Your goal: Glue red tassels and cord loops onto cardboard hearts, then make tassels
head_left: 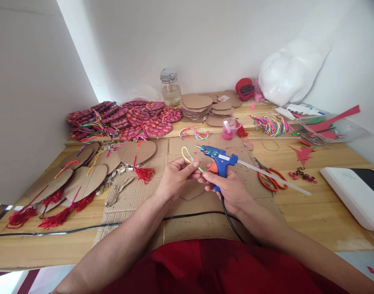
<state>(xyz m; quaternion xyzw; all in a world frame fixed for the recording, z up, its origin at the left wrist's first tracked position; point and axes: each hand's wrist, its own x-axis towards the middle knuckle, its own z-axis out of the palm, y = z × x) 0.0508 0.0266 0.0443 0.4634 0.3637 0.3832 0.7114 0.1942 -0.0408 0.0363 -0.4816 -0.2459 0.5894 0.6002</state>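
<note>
Worktop (pixel 300 220) layout: cardboard sheet (pixel 187 228) at centre, beneath glue gun (pixel 228 160); cardboard hearts (pixel 85 179) at left; jar (pixel 171 94) at rear, left of cardboard stack (pixel 195 102); scissors (pixel 277 179) right of glue gun; at far right, boxy device (pixel 343 192) before tray (pixel 354 132).

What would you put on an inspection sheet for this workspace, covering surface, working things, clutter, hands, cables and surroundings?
Surface: wooden table, partly covered by a cardboard sheet.
Job's things: blue glue gun with a translucent stick protruding behind; yellow-green string loop; cardboard heart on the sheet.
Clutter: orange-handled scissors, red scraps, tasselled hearts.
Hands: left hand pinches the string loop; right hand grips the glue gun.
Cables: black cable across the table; whether it joins the gun's lead is unclear.
Surroundings: pale walls; other people, nothing seen.
</note>
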